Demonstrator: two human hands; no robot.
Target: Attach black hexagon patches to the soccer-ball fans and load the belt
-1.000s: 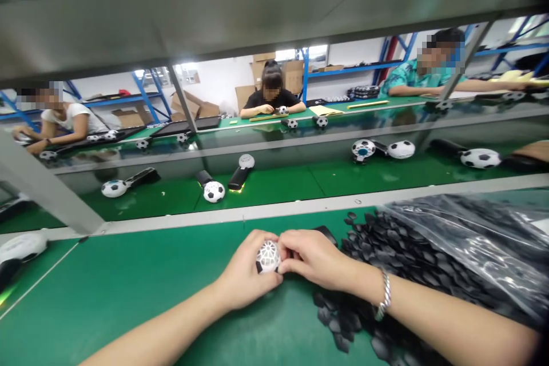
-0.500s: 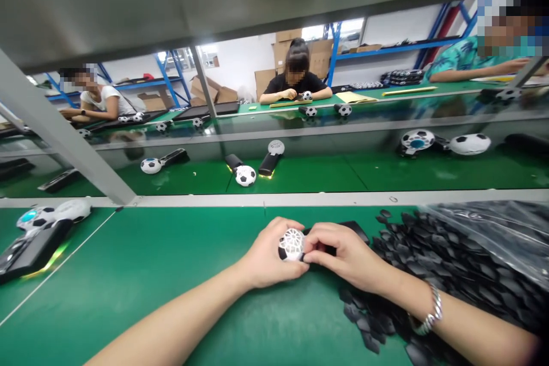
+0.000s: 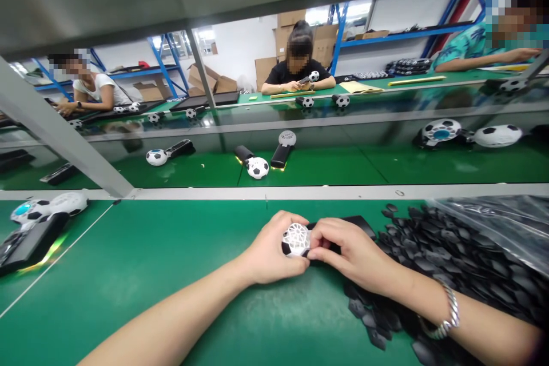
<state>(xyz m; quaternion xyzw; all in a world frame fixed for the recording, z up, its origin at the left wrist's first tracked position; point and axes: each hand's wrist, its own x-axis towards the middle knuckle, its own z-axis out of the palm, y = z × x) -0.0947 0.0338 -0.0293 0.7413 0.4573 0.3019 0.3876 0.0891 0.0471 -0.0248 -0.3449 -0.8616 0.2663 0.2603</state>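
Note:
My left hand (image 3: 274,251) is closed around the round head of a black-and-white soccer-ball-shaped device (image 3: 296,238), thumb below and fingers above. A white openwork grille faces up on it. My right hand (image 3: 343,247) is closed in a pinch, thumb and forefinger against the ball's right edge. Whatever small thing lies between those fingertips is hidden. A flat black part (image 3: 362,226) shows behind my right hand, mostly covered by it. Just right of that hand spreads a heap of small black pieces (image 3: 454,263), some lying under my right forearm.
Clear plastic sheeting (image 3: 506,223) lies over the heap's far side. Beyond a metal rail (image 3: 300,191), a green belt (image 3: 343,166) carries soccer-ball devices (image 3: 258,167) with black handles. Another device (image 3: 38,240) lies at the left. A slanted post (image 3: 72,131) stands there. Several co-workers sit opposite.
Devices on the belt have shifted right. Both my hands keep their grip on the ball, with only slight finger movement. The co-worker opposite has raised a ball device. The view has tilted slightly.

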